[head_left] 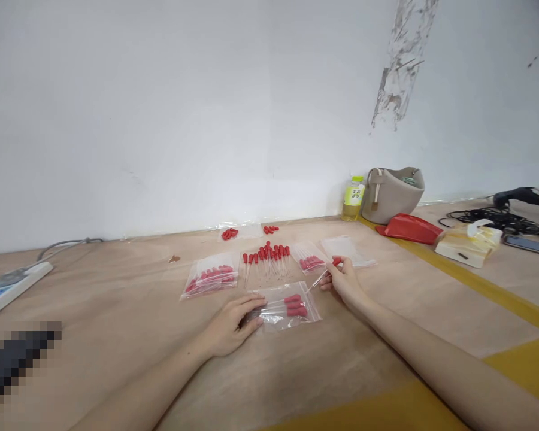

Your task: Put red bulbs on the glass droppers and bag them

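A clear zip bag (276,323) lies in front of me with several red-bulbed droppers in it, bulbs to the right. My left hand (236,323) grips the bag's left end, fingers on top and thumb at the lower edge. Between the closed fingers of my right hand (341,281) is a glass dropper (317,280) with a red rubber bulb. Its thin tip points down-left, close to the bag's upper right corner. Behind the bag, several loose droppers (269,254) lie side by side, bulbs away from me.
Filled bags (211,275) lie to the left, and another bag (308,257) lies behind my right hand near a flat bag (348,251). Red bulbs (229,234) rest by the wall. A bottle (353,200), handbag (393,194), tissue pack (467,245) and power strip (15,287) stand around.
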